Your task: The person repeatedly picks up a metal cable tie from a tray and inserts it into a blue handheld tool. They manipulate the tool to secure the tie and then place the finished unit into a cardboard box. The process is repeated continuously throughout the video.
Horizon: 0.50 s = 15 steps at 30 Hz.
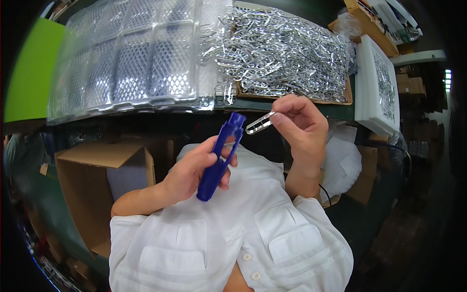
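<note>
My left hand (197, 168) is closed around a dark blue plastic housing (212, 177), long and tilted, with an open slot in its upper half. Between the thumb and fingers of my right hand (302, 121) is a small shiny metal clip (259, 124), slim with a cut-out along its middle. The clip's free end points at the upper part of the blue housing, and a small gap seems to separate them. Just beyond my right hand, a shallow cardboard box (349, 93) holds a heap of similar metal clips (287, 53).
Stacked clear plastic trays (206, 104) with blue parts inside stand at the back left, beside a green panel (31, 73). White foam trays (367, 104) bearing metal parts are at the right. Cardboard boxes (82, 194) sit below the bench, near a white bag (343, 163).
</note>
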{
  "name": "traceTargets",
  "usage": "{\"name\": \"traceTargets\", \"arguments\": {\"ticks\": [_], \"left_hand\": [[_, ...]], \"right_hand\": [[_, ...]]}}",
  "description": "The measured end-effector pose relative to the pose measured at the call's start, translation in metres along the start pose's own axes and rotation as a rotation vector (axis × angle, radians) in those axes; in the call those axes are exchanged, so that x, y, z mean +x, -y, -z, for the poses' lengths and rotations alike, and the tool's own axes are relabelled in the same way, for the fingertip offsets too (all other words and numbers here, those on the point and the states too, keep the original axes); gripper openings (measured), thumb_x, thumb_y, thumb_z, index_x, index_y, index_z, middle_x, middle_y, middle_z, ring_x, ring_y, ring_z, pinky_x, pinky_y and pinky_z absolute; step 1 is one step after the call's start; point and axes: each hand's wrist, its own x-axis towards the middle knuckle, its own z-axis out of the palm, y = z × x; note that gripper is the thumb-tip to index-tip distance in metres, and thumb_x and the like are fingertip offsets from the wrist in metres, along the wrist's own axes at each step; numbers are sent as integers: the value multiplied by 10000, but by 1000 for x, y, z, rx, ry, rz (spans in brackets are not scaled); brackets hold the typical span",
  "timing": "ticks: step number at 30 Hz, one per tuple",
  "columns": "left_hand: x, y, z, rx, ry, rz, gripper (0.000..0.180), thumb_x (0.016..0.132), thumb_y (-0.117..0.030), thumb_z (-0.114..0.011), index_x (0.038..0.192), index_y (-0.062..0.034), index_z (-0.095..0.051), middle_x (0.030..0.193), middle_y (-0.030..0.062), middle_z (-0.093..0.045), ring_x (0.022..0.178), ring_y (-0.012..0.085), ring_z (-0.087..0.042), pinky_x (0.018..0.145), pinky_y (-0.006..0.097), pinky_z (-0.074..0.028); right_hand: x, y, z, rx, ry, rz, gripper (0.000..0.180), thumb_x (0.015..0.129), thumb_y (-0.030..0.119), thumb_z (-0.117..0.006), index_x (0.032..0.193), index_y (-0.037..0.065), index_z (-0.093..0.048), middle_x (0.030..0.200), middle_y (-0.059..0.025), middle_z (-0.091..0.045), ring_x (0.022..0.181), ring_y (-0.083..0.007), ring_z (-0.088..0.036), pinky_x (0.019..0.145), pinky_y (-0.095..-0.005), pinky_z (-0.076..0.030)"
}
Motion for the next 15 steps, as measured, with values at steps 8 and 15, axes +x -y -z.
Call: {"name": "traceTargets", "arguments": {"ticks": [8,15], "left_hand": [[31,2,-15,399,-18,-87,641,1042,-9,-567,1645,-39,-351,1407,127,-621,1113,148,-660,920,339,-589],[39,8,-12,396,-35,-80,595,1029,17,-577,1606,-64,-456,1313,66,-683,1100,120,-665,842,272,-602]], "right_hand": [[-10,22,-2,-569,52,237,185,774,-59,-808,918,5,-712,1313,-206,-650,1179,-327,-683,964,-373,-554],[-8,11,-8,-737,76,240,149,768,-33,-785,848,6,-666,1311,-193,-677,1171,-372,-688,874,-405,-593]]}}
